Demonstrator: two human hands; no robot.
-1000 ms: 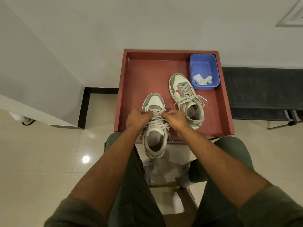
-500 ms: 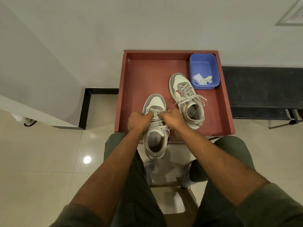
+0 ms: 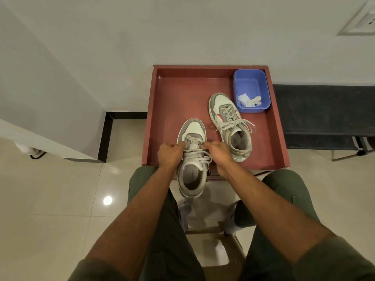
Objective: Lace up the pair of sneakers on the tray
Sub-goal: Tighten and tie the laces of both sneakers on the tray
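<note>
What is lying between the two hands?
In the head view, the laced middle of the near sneaker lies between the left hand and the right hand; both grip its laces.

On a red tray [image 3: 162, 110], the laces [image 3: 194, 153] of the near sneaker [image 3: 192, 159] are pinched by the left hand [image 3: 169, 154] and the right hand [image 3: 218, 152]. A second, laced sneaker [image 3: 229, 122] is seen just beside a blue tub [image 3: 251, 78].
</note>
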